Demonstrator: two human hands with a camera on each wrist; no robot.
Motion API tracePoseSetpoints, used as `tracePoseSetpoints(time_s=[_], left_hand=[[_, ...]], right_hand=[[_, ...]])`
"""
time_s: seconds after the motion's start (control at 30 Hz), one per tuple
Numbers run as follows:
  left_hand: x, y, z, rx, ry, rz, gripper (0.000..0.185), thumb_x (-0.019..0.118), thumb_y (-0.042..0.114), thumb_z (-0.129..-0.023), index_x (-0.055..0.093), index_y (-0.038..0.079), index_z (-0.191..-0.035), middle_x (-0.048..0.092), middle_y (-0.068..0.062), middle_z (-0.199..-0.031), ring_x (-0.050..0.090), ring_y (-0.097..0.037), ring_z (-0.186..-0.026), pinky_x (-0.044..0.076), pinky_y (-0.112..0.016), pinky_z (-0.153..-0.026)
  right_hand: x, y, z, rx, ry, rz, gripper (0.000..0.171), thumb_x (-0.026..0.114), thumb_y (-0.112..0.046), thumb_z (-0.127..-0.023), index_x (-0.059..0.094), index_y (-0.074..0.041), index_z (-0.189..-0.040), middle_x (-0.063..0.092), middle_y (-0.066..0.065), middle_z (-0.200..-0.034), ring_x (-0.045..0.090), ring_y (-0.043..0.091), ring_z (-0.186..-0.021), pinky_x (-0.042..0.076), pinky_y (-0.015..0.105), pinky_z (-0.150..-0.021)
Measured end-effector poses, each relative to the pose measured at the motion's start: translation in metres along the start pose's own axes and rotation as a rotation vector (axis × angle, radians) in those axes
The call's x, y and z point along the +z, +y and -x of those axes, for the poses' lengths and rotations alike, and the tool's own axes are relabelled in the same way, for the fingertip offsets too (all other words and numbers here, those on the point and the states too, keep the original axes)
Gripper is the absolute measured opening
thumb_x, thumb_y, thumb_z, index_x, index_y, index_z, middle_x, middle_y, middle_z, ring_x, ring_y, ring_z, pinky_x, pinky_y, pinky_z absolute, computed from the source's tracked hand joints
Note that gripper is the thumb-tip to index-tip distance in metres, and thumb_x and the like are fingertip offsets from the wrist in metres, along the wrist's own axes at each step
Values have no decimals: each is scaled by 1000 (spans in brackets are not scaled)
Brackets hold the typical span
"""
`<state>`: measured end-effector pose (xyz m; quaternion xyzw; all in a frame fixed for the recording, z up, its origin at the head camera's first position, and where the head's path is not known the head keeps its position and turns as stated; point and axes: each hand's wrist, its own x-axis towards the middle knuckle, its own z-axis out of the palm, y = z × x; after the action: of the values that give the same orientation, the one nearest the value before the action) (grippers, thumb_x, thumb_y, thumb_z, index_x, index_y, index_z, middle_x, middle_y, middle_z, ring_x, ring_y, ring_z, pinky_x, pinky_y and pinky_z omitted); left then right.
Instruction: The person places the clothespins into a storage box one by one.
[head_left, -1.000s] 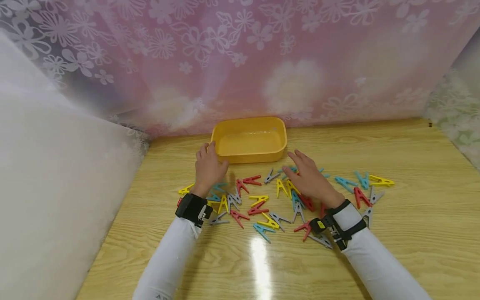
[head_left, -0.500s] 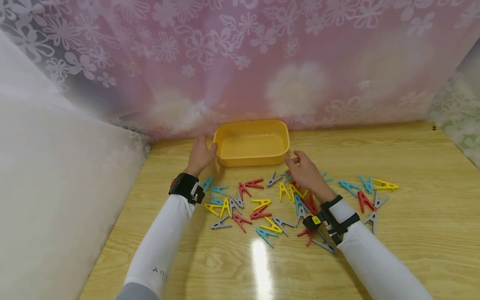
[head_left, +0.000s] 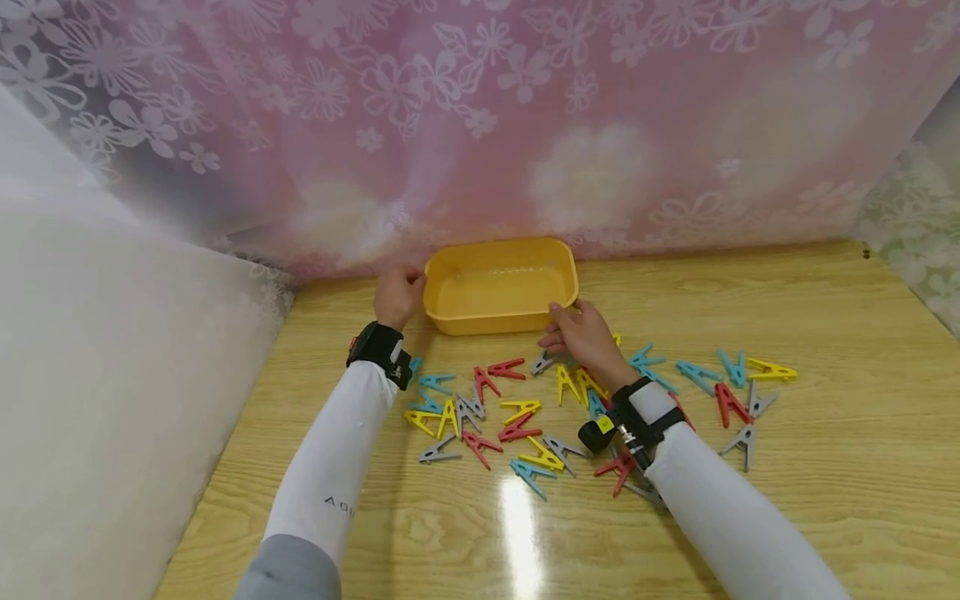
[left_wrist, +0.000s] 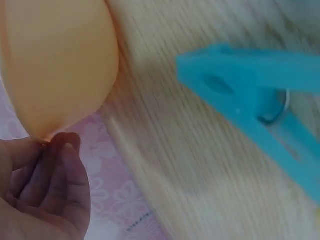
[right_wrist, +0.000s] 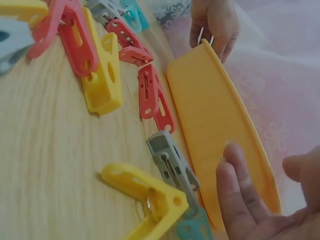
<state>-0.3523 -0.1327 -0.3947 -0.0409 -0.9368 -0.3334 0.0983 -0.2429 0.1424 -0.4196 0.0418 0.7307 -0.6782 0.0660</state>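
Only the left wrist view clearly shows the left hand (left_wrist: 50,197) pinching the rim of the yellow basin (head_left: 491,323) at the back of the table (head_left: 862,375), while the right hand (head_left: 588,335) extends straight fingers by its front right corner, contact unclear, and partly hidden lettering (head_left: 339,504) reads "AO".

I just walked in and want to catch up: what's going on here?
A person has both hands at a yellow bin on a wooden table. The left hand pinches the rim at its left end. The right hand is at the near right corner, thumb apart from the fingers; whether it touches is unclear. Red, yellow, blue and gray clips lie scattered on the table, mostly on the person's side of the bin.
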Motion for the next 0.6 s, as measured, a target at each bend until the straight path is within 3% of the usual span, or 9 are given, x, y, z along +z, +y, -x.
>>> tracePoseSetpoints(time_s=[0.07, 0.23, 0.33, 0.43, 0.53, 0.6], left_hand=[[1, -1, 0, -21, 0, 28, 19, 61, 11, -93, 71, -2, -101, 68, -16, -91, 59, -28, -79, 46, -36, -70], [-1, -1, 2, -66, -74, 144, 26, 64, 7, -90, 64, -7, -113, 67, -21, -88, 65, -33, -78, 48, -29, -62], [-5, 1, 3, -77, -174, 211, 46, 62, 3, -91, 48, -11, -132, 65, -20, -81, 65, -37, -77, 47, -23, -57], [-8, 3, 4, -107, -300, 290, 62, 59, 1, -92, 28, -10, -144, 60, -14, -70, 62, -35, -70, 48, -26, -60], [-12, 4, 4, -160, -429, 388, 71, 56, -1, -92, 14, -6, -149, 56, -7, -66, 57, -26, -62, 50, -34, -68], [-13, 4, 5, -193, -502, 440, 74, 56, -1, -92, 10, -2, -151, 57, -8, -69, 55, -21, -60, 51, -37, -71]], right_hand=[[3, 2, -2, -34, 11, -11, 42, 42, -28, -103, 35, 3, -131, 55, 31, -104, 68, 34, -82, 54, 41, -73], [5, 3, -7, -19, 52, -107, 49, 42, -23, -103, 22, 2, -140, 55, 32, -105, 70, 30, -76, 53, 43, -73], [2, 3, -11, 25, 79, -175, 58, 42, -25, -103, 12, 2, -145, 56, 32, -110, 70, 21, -73, 53, 41, -75], [-3, 3, -14, 62, 96, -215, 66, 43, -27, -103, 3, 1, -148, 57, 30, -114, 70, 20, -76, 53, 37, -77], [-11, 3, -17, 76, 113, -225, 66, 45, -27, -102, 6, 2, -147, 59, 26, -112, 70, 24, -84, 52, 36, -78], [-16, 2, -19, 79, 112, -221, 58, 46, -28, -102, 19, 4, -142, 61, 23, -109, 69, 26, -87, 52, 36, -78]])
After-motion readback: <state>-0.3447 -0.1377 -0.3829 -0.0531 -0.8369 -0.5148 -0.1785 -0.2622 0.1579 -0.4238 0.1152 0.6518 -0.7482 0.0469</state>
